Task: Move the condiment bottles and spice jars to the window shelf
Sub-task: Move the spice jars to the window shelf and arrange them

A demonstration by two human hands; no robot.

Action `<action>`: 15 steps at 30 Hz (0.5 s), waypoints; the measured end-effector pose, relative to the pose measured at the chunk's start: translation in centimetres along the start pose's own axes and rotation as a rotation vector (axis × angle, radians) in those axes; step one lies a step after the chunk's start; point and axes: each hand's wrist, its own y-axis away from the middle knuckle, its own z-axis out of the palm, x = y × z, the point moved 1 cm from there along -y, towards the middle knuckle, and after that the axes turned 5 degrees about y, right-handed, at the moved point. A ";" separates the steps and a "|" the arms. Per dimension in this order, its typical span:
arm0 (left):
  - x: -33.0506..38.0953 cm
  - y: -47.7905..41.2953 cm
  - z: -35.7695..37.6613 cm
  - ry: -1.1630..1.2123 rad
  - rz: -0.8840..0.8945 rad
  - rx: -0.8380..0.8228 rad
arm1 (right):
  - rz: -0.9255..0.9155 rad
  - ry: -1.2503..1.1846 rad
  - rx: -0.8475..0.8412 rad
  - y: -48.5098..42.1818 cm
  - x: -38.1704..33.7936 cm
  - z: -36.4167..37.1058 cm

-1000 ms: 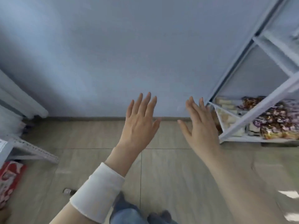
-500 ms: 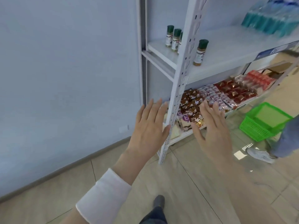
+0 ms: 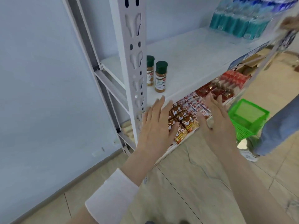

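Observation:
Two spice jars with dark green caps stand upright on a white shelf: one nearer jar and one behind it, partly hidden by the rack's upright post. My left hand is held out flat, fingers straight, below the shelf's front edge and below the jars, holding nothing. My right hand is likewise flat and empty, to the right, over the lower shelf of snack packets.
Snack packets fill the lower shelf. Packs of bottled water sit at the shelf's far right. A green basket stands on the floor beside another person's leg. A plain wall is to the left.
The view has swung from wall and floor to the rack and come closer. The jars now appear larger and nearer. Both hands stay flat and empty in front of me.

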 end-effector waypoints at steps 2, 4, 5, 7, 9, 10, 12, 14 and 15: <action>0.0 -2.2 1.2 0.033 -0.066 0.071 | 0.002 -0.042 -0.010 -2.2 1.3 0.5; -0.2 -4.1 2.4 0.063 -0.132 0.157 | -0.013 -0.110 -0.050 -4.9 2.4 1.1; -0.3 -4.9 3.1 0.070 -0.172 0.202 | -0.033 -0.144 -0.074 -6.4 2.8 1.4; -0.6 -6.3 4.4 0.084 -0.265 0.306 | -0.084 -0.202 -0.125 -9.1 3.8 2.0; -0.6 -7.5 5.6 0.097 -0.347 0.416 | -0.139 -0.258 -0.209 -11.8 4.9 2.5; -0.6 -8.2 6.1 0.096 -0.384 0.457 | -0.159 -0.274 -0.258 -13.1 5.4 2.7; -0.7 -9.3 7.1 0.081 -0.484 0.504 | -0.198 -0.283 -0.345 -15.4 6.6 3.1; -0.9 -10.2 7.7 0.063 -0.580 0.540 | -0.264 -0.289 -0.395 -17.2 7.5 3.6; -0.8 -10.6 8.0 0.064 -0.615 0.556 | -0.307 -0.298 -0.411 -18.0 7.6 3.9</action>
